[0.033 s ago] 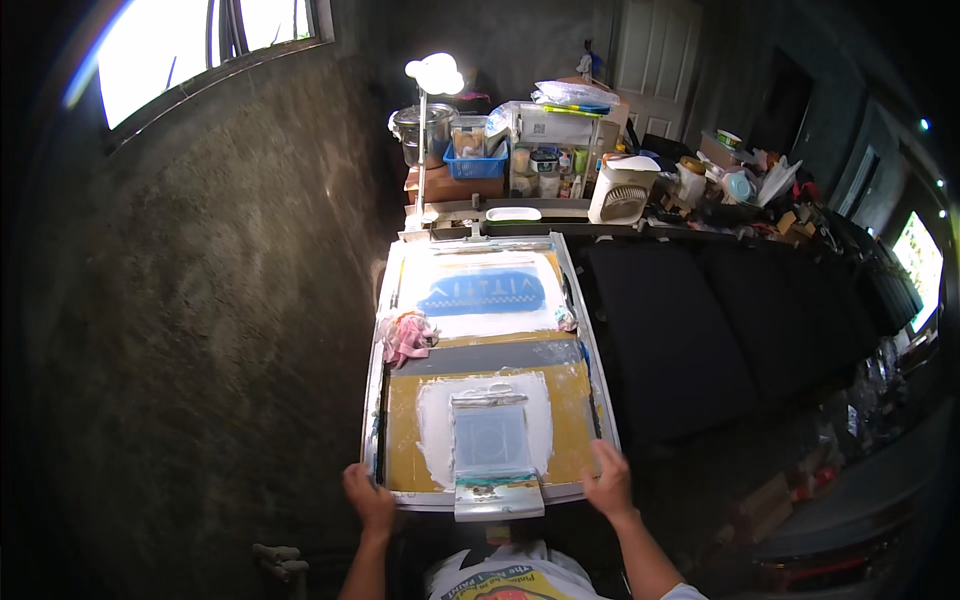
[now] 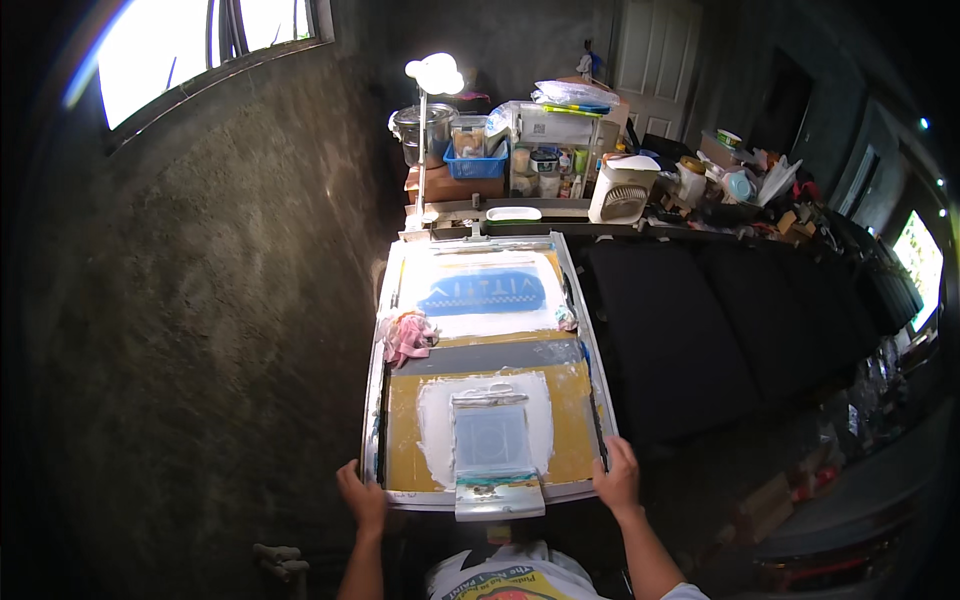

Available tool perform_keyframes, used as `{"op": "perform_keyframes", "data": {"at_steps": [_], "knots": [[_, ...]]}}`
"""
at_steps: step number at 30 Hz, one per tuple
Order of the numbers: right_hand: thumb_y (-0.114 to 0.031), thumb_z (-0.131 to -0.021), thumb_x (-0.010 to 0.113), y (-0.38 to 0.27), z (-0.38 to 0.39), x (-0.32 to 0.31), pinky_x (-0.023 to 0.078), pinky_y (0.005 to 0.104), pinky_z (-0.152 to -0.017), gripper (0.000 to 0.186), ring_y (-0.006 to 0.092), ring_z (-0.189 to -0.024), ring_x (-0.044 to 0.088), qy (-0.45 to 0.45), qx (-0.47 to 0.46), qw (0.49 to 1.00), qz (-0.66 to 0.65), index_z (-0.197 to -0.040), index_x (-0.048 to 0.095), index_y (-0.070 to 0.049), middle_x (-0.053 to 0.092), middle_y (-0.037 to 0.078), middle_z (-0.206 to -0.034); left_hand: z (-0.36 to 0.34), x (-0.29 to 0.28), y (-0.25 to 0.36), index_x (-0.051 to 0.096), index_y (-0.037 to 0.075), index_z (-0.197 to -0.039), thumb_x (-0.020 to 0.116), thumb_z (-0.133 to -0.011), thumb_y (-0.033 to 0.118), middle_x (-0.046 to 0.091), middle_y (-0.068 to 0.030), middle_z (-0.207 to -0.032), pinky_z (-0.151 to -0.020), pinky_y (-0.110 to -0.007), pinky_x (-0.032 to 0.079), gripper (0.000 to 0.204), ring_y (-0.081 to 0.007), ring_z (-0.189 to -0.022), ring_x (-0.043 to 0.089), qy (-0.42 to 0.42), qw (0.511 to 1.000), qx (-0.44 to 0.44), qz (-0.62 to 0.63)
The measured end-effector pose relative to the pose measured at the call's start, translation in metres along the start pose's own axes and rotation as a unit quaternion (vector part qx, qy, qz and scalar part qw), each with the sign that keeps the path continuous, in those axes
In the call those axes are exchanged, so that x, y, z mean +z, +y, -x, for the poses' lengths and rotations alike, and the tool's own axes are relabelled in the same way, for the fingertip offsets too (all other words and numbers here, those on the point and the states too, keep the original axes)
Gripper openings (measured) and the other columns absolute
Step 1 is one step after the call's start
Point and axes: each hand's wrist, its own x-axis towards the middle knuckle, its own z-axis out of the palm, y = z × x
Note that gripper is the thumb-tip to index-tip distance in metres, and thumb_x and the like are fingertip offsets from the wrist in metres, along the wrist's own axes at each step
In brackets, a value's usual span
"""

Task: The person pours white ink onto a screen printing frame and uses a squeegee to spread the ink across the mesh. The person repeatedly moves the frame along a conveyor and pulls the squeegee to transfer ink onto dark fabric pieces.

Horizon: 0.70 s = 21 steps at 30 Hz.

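A screen printing frame (image 2: 407,497) lies flat before me, its mesh tan with white smears around a pale blue square stencil. At its near left corner, my left hand (image 2: 362,498) is closed on the frame's edge. My right hand (image 2: 618,478) grips the near right corner, fingers bent over the side. A wide metal squeegee (image 2: 500,500) rests at the near edge, its blade side toward the stencil, between my hands and touched by neither. On the far half sits a larger blue stencil (image 2: 485,291) with white around it.
A crumpled pink rag (image 2: 408,340) lies on the frame's left side. A lit lamp (image 2: 436,74) stands beyond it. Dark panels (image 2: 680,340) stretch to the right; a bare wall (image 2: 220,280) is at left. Shelves behind hold a blue basket (image 2: 475,163) and a white fan (image 2: 625,190).
My right hand has shifted slightly right, to the outer side of the frame's corner. My left hand has moved a little left. The frame, squeegee and rag stay put.
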Motion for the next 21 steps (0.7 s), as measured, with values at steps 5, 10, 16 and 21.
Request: {"op": "perform_keyframes", "data": {"at_steps": [5,10,16,21], "knots": [[-0.027,-0.097,0.057,0.064,-0.008,0.015,0.050,0.0485,-0.097,0.039,0.0455,-0.110,0.063,-0.002,0.158,0.986,0.057,-0.119,0.066,0.003,0.068,0.028,-0.113,-0.030,-0.005,-0.027,0.064,-0.006,-0.083,0.059,-0.099,0.023,0.059,-0.0089,-0.073,-0.064,-0.038,0.043,0.033,-0.0175,-0.070,0.054,-0.208,0.912,-0.330,0.125],[-0.031,-0.101,0.051,0.094,-0.015,0.026,0.050,0.0517,-0.080,0.037,0.0480,-0.096,0.065,-0.082,0.260,0.962,0.029,-0.107,0.066,0.001,0.067,0.030,-0.098,-0.030,-0.002,-0.019,0.063,-0.007,-0.078,0.057,-0.102,0.029,0.056,-0.0072,-0.065,-0.059,-0.039,0.040,0.045,-0.0154,-0.062,0.048,-0.195,0.920,-0.319,0.121],[-0.029,-0.101,0.052,0.095,-0.025,0.029,0.049,0.0493,-0.070,0.036,0.0451,-0.086,0.067,-0.042,0.248,0.968,0.021,-0.093,0.066,0.003,0.066,0.029,-0.087,-0.030,0.000,-0.006,0.063,-0.009,-0.078,0.058,-0.101,0.029,0.058,-0.0098,-0.065,-0.060,-0.040,0.041,0.045,-0.0169,-0.063,0.051,-0.168,0.925,-0.327,0.092],[-0.029,-0.099,0.052,0.085,-0.030,0.019,0.051,0.0526,-0.073,0.036,0.0495,-0.092,0.065,-0.043,0.289,0.956,0.019,-0.092,0.068,0.002,0.067,0.029,-0.090,-0.032,-0.005,0.005,0.064,-0.010,-0.079,0.058,-0.101,0.027,0.060,-0.0107,-0.066,-0.061,-0.040,0.042,0.043,-0.0169,-0.063,0.053,-0.158,0.931,-0.319,0.081]]}}
